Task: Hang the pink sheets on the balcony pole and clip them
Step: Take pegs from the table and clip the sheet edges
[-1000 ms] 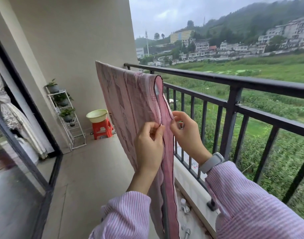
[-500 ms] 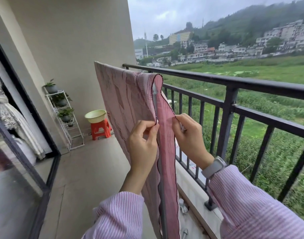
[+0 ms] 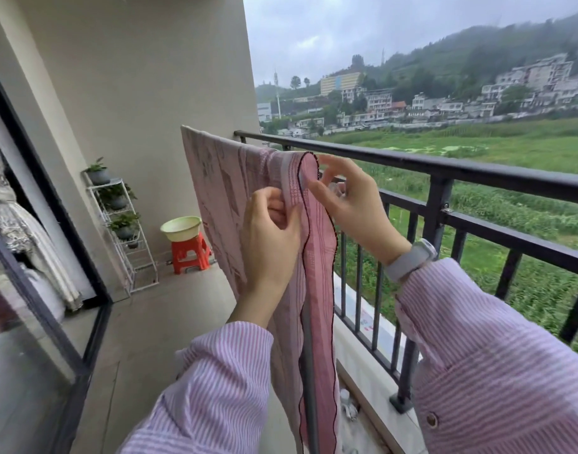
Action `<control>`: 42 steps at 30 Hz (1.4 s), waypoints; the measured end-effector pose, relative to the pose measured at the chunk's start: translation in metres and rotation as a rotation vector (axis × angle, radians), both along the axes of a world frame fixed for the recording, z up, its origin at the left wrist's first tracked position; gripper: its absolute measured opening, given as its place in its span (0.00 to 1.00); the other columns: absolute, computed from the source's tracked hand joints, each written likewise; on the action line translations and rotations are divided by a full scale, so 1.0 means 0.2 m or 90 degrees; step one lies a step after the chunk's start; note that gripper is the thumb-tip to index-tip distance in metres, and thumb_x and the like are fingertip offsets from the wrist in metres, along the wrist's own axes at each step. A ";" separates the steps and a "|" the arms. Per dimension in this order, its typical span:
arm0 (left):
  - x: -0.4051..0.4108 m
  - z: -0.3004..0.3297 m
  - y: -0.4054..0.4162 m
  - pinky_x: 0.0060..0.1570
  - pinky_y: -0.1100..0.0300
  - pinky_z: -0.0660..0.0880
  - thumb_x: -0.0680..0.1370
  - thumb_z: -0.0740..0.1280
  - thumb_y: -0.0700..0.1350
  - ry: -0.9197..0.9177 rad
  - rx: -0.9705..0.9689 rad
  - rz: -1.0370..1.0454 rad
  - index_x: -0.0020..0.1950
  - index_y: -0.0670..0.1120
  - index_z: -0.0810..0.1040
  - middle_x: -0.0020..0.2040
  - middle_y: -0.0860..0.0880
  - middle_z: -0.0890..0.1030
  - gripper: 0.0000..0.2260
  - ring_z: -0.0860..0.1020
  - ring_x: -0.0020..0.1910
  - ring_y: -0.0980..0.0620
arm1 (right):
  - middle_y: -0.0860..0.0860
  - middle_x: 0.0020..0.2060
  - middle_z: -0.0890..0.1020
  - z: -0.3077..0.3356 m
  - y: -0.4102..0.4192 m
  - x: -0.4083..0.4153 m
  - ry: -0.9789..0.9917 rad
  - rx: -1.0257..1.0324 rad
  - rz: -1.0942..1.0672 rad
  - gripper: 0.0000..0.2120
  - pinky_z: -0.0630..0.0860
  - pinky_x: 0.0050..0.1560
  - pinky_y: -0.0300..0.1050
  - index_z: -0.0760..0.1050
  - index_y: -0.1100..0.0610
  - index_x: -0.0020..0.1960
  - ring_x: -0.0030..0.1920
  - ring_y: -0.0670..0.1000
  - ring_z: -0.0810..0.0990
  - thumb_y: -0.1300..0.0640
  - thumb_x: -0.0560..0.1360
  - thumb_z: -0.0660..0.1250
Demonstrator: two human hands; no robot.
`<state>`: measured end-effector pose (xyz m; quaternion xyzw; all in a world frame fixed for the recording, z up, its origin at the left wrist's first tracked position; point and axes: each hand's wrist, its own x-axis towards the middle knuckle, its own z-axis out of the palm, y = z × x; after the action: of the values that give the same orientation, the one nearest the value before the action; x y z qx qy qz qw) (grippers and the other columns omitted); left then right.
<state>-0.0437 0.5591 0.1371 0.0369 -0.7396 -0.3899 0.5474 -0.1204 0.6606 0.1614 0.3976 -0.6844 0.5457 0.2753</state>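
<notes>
A pink patterned sheet (image 3: 228, 191) hangs folded over a pole and drops toward the floor, parallel to the black balcony railing (image 3: 444, 168). The sheet hides the pole itself, apart from a grey end (image 3: 302, 178) at the top and a grey upright (image 3: 308, 371) between the two hanging layers. My left hand (image 3: 269, 231) pinches the near layer just below the top. My right hand (image 3: 349, 201) grips the dark-trimmed edge at the pole's end with thumb and forefinger, the other fingers spread. Something small and translucent sits by those fingers; I cannot tell what it is.
The railing runs along the right, with a low ledge (image 3: 363, 339) at its foot. At the far wall stand a red stool (image 3: 191, 253) bearing a pale basin (image 3: 181, 227) and a white plant rack (image 3: 123, 231). A glass sliding door (image 3: 25, 290) lines the left.
Both hands have slid up the sheet's near edge from mid-height to just under the pole. The right hand now reaches the top fold.
</notes>
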 end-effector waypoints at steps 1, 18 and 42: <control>-0.01 0.01 -0.01 0.35 0.73 0.70 0.72 0.69 0.43 0.003 0.010 0.007 0.46 0.49 0.71 0.38 0.54 0.76 0.08 0.75 0.35 0.57 | 0.46 0.37 0.77 0.04 -0.03 0.00 0.000 -0.006 -0.007 0.10 0.67 0.39 0.33 0.76 0.56 0.54 0.38 0.41 0.74 0.56 0.73 0.67; 0.13 -0.36 0.11 0.43 0.76 0.60 0.66 0.74 0.52 -0.129 0.040 0.059 0.60 0.43 0.66 0.55 0.47 0.70 0.29 0.67 0.51 0.57 | 0.47 0.32 0.70 -0.42 0.12 0.13 -0.140 -0.072 0.025 0.11 0.65 0.29 0.39 0.71 0.52 0.56 0.28 0.44 0.67 0.54 0.74 0.58; 0.09 -0.39 0.11 0.42 0.75 0.71 0.75 0.66 0.39 -0.093 0.040 -0.088 0.45 0.44 0.79 0.40 0.52 0.80 0.03 0.77 0.39 0.59 | 0.47 0.42 0.66 -0.68 0.16 0.19 -0.214 0.157 0.122 0.17 0.70 0.39 0.40 0.62 0.35 0.62 0.35 0.54 0.71 0.50 0.77 0.56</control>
<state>-0.0261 0.5802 0.0582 0.0314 -0.7655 -0.4463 0.4625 -0.0828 0.6921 0.0251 0.3946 -0.7415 0.5400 0.0535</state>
